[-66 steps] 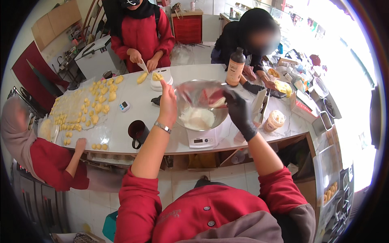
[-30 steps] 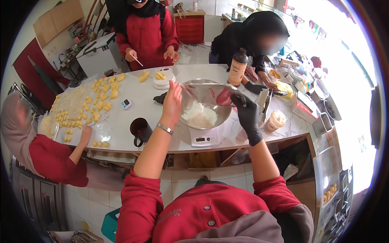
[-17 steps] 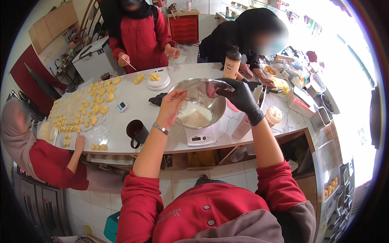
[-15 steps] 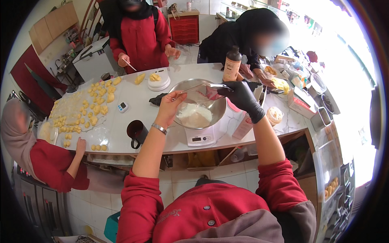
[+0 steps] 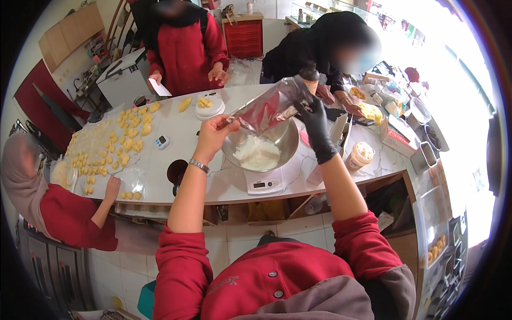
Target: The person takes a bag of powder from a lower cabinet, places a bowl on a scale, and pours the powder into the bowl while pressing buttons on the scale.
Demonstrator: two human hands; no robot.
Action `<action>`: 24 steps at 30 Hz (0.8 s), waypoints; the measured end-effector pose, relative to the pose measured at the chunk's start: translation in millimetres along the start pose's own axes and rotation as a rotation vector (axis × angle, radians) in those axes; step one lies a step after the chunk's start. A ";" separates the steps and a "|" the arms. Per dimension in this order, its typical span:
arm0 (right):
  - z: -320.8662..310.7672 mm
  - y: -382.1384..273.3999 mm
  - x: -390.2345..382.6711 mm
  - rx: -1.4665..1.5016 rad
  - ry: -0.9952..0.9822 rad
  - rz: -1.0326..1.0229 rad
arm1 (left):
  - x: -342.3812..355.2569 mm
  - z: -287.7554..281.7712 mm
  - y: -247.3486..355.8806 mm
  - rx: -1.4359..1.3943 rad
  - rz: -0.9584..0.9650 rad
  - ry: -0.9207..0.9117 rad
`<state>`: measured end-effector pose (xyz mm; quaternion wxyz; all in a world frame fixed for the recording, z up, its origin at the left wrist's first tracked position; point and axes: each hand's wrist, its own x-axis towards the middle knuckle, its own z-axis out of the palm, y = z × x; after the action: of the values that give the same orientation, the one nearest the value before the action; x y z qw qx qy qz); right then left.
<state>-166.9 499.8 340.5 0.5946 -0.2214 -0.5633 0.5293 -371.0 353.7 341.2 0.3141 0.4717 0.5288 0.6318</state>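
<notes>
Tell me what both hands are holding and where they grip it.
Both hold a clear plastic bag above the metal bowl: left hand at its lower corner, gloved right hand at its upper end.

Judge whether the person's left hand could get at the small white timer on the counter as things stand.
Probably yes, once freed. The left hand now grips the clear plastic bag over the metal bowl; the timer lies just to its left on bare counter, nothing between.
</notes>
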 end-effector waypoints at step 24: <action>-15.2 86.7 2.2 0.584 -0.158 0.567 | 14.5 30.4 6.0 -0.191 0.055 0.060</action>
<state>-186.5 536.4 262.8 0.4180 -0.1482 -0.3503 0.8249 -347.4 376.5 350.7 0.3241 0.4347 0.4623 0.7016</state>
